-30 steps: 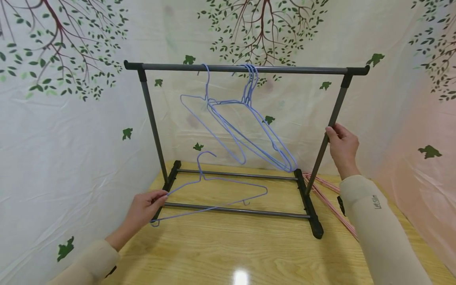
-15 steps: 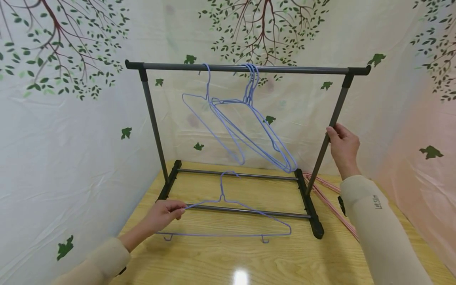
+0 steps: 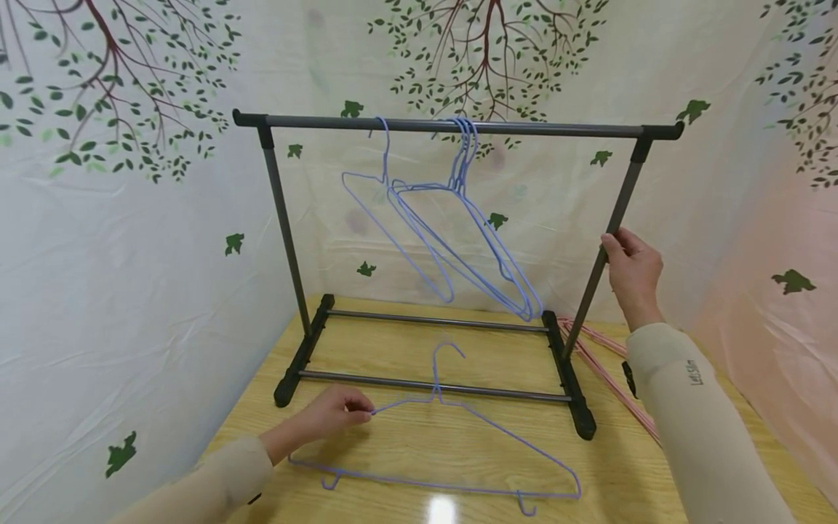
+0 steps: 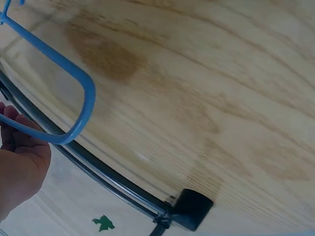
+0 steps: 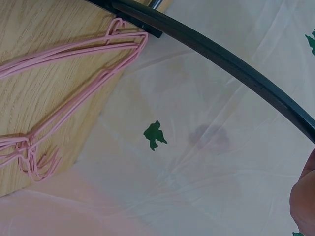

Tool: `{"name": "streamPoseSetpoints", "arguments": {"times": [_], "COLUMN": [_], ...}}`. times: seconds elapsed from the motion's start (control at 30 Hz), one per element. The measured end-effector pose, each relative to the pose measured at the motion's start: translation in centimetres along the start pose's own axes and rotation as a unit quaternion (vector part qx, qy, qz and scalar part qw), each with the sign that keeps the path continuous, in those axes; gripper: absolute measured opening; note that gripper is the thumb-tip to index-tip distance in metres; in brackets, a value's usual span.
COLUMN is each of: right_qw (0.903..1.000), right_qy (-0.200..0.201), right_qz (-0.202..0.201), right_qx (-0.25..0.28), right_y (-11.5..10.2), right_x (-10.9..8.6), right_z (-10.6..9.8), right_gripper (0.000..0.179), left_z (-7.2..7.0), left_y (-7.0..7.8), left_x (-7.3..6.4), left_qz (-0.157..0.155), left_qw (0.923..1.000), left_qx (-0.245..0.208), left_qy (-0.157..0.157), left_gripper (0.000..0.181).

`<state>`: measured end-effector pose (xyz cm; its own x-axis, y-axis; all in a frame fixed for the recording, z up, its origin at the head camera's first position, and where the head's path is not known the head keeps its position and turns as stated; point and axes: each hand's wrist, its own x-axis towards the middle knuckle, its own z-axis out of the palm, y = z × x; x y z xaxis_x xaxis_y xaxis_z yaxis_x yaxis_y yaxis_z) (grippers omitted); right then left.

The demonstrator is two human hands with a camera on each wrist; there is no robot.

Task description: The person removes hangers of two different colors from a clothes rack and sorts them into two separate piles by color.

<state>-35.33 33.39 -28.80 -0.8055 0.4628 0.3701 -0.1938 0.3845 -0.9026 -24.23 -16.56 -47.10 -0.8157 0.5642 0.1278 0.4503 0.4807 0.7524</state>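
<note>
My left hand [image 3: 327, 416] pinches the left shoulder of a blue wire hanger [image 3: 500, 429], which is held over the table in front of the rack, its hook pointing up. In the left wrist view the same hanger [image 4: 87, 93] shows a rounded corner beside the hand [image 4: 24, 167]. My right hand [image 3: 633, 273] grips the right upright [image 3: 615, 218] of a dark metal garment rack [image 3: 550, 129]. Several more blue hangers [image 3: 484, 225] hang from its top bar, one of them apart to the left. The right wrist view catches only the edge of the right hand [image 5: 302, 201].
Pink hangers [image 3: 609, 375] lie stacked on the wooden table [image 3: 406, 444] to the right of the rack; the right wrist view shows the pink hangers [image 5: 83, 88] closer. A pale cloth backdrop [image 3: 150, 291] with printed branches and leaves surrounds the table behind and at the sides.
My left hand has moved right and toward me, bringing the held hanger away from the rack's left foot to the front. The right hand keeps its hold on the upright.
</note>
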Motion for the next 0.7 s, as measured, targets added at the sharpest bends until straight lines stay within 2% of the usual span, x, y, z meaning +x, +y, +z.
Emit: {"name": "streamPoseSetpoints", "arguments": {"times": [0.1, 0.27, 0.53, 0.7], "right_qw": [1.0000, 0.9999, 0.9999, 0.9998], "right_qy": [0.000, -0.002, -0.002, -0.001], "right_qz": [-0.006, -0.012, -0.006, -0.005], "right_qx": [-0.004, -0.010, -0.015, -0.017], "right_y": [0.1, 0.3, 0.2, 0.2], "right_x": [0.0, 0.0, 0.1, 0.1], "right_z": [-0.1, -0.1, -0.1, -0.1], "right_gripper": [0.049, 0.048, 0.049, 0.048], "left_z": [0.7, 1.6, 2.2, 2.5], "left_y": [0.0, 0.2, 1.0, 1.2], "left_x": [0.3, 0.3, -0.3, -0.6], "left_qz": [-0.001, -0.022, -0.051, -0.056], "left_qw": [0.9999, 0.9988, 0.9971, 0.9960], "left_qx": [0.003, 0.023, 0.037, 0.044], "left_qy": [-0.015, -0.037, -0.044, -0.053], "left_gripper": [0.007, 0.005, 0.002, 0.003]}}
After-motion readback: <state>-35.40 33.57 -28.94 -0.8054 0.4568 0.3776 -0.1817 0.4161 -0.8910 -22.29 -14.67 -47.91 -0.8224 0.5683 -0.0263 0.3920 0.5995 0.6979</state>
